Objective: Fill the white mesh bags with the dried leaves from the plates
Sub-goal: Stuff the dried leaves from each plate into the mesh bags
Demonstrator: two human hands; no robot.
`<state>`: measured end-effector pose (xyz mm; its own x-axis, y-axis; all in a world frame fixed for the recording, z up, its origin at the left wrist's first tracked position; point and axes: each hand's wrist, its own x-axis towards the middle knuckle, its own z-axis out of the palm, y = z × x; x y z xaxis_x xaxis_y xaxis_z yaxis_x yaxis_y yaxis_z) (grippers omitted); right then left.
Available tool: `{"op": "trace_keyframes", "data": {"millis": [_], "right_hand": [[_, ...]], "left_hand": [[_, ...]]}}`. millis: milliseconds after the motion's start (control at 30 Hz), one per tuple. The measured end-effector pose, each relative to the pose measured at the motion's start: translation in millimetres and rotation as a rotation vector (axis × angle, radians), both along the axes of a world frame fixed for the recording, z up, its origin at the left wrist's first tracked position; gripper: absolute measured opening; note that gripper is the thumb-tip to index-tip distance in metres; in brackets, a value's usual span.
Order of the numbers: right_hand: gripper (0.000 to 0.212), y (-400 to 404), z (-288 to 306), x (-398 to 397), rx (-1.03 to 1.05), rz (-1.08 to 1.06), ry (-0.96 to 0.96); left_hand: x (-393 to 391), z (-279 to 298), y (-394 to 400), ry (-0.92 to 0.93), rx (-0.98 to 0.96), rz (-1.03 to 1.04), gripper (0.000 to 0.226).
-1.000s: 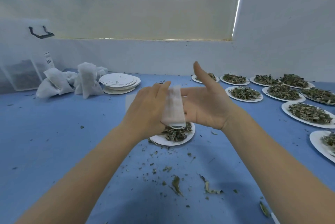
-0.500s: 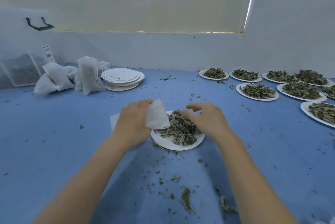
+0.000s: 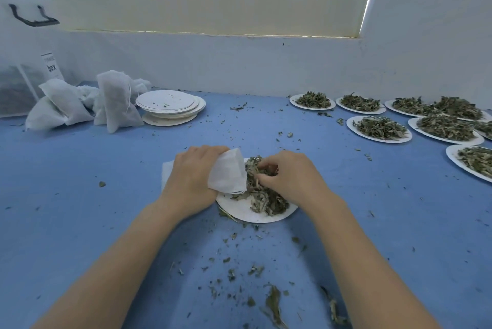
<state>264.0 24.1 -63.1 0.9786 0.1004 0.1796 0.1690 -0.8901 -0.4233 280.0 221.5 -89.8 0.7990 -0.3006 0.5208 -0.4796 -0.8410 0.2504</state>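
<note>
Now both hands work over one plate of leaves.
Far beyond the left hand point(image 3: 193, 179) lie filled bags point(image 3: 117, 101) and stacked empty plates point(image 3: 170, 105); that hand grips a white mesh bag point(image 3: 227, 171), its mouth just beside the dried leaves point(image 3: 262, 193) on the plate point(image 3: 253, 215), where the right hand point(image 3: 288, 178) pinches a clump; more leaf plates point(image 3: 378, 129) sit well beyond it.

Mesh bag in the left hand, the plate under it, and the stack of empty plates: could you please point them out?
mesh bag point(image 3: 226, 173), head view, middle of its white cloth.
plate point(image 3: 255, 215), head view, bare near rim.
stack of empty plates point(image 3: 166, 101), head view, top plate's face.
</note>
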Motion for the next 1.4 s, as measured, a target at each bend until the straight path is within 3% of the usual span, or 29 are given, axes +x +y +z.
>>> {"op": "trace_keyframes", "data": {"millis": [433, 733, 933, 1133, 1267, 1400], "right_hand": [[0.014, -6.3, 11.1, -1.2, 0.202, 0.099, -0.285], [0.013, 14.9, 4.7, -4.1, 0.085, 0.248, -0.376], [0.028, 22.1, 1.8, -3.4, 0.231, 0.210, -0.291], [0.024, 29.3, 2.3, -6.0, 0.324, 0.159, -0.320], [0.024, 25.0, 7.7, -9.1, 0.509, 0.244, -0.147], [0.024, 1.8, 17.8, -10.7, 0.657, 0.275, -0.037]], "left_hand": [[4.2, 1.0, 3.5, -0.075, 0.063, 0.010, 0.057], [3.5, -1.5, -4.3, -0.028, 0.039, -0.035, 0.064], [-1.3, 1.6, -12.1, -0.025, 0.003, -0.039, 0.055], [-8.8, 9.8, -17.4, 0.058, -0.025, -0.053, 0.075], [-11.4, 11.8, -18.4, 0.060, -0.111, -0.009, 0.061], [-9.4, 9.6, -13.8, 0.000, -0.051, 0.018, 0.053]]}}
